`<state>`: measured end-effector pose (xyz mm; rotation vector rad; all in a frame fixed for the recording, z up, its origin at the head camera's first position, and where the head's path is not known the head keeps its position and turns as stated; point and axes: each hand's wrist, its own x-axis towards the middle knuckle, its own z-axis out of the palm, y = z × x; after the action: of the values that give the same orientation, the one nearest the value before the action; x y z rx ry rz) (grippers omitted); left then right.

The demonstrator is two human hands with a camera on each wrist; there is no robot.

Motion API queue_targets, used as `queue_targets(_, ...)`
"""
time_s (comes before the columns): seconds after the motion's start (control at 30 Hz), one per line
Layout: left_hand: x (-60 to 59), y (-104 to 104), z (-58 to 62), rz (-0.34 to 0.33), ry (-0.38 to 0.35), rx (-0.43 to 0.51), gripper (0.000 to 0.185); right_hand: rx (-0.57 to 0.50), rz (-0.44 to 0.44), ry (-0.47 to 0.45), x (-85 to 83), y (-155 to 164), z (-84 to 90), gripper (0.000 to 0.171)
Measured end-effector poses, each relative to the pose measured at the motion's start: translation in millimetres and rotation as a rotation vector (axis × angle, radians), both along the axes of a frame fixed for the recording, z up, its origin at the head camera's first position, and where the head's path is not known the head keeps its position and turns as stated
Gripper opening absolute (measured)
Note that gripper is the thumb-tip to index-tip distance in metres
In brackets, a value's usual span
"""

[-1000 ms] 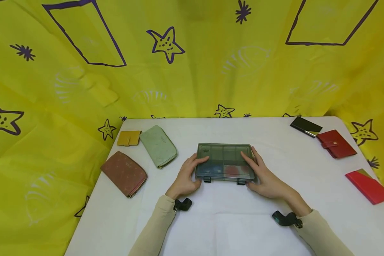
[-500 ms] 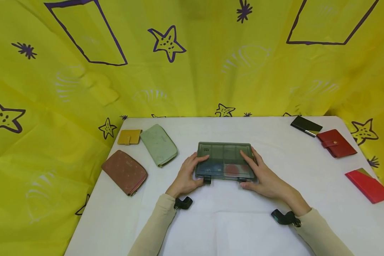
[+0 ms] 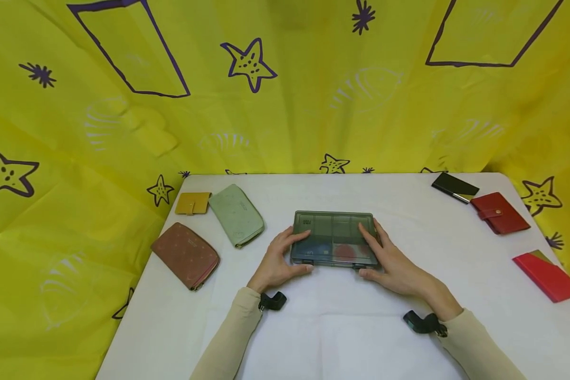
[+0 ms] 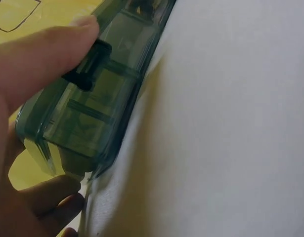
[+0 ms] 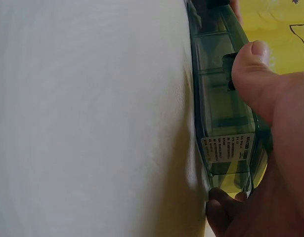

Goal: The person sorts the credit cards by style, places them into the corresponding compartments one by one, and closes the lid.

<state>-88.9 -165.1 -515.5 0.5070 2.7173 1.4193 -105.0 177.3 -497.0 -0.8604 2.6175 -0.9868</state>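
A translucent dark green compartment box (image 3: 332, 224) lies on the white table, its lid down. Something blue and something red show through the lid's near half. My left hand (image 3: 277, 264) grips the left end, index finger on the lid. In the left wrist view, the thumb (image 4: 67, 44) is at a black latch (image 4: 90, 69) on the front. At the other end my right hand (image 3: 401, 266) holds the box the same way. Its thumb (image 5: 253, 74) overlaps the second latch (image 5: 230, 71) in the right wrist view, above a printed label (image 5: 228, 148).
On the left lie a yellow wallet (image 3: 192, 203), a pale green zip wallet (image 3: 237, 215) and a brown zip wallet (image 3: 185, 256). To the right are a black card holder (image 3: 453, 186), a dark red wallet (image 3: 501, 214) and a bright red one (image 3: 546, 277). Yellow cloth (image 3: 285, 116) hangs behind.
The front latches, hanging down a second ago, now sit up against the box's front edge, the right one first and then the left. Both thumbs shifted inward along that edge.
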Motion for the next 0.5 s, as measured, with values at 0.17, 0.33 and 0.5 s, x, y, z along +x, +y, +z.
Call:
queue_targets(0.17, -0.1, 1.7, 0.4, 0.047, -0.034, 0.05, 0.079, -0.009, -0.014, -0.01, 2.9, -1.3, 1.4, 0.098)
queue_targets(0.33, 3.5, 1.9, -0.2, 0.081, -0.101, 0.091, 0.077, -0.015, -0.02, -0.032, 7.6, -3.6, -0.3, 0.095)
queue_targets(0.5, 6.3, 0.4, -0.4, 0.078, -0.107, 0.094, 0.077, -0.023, -0.027, -0.034, 10.0, -5.2, -2.0, 0.095)
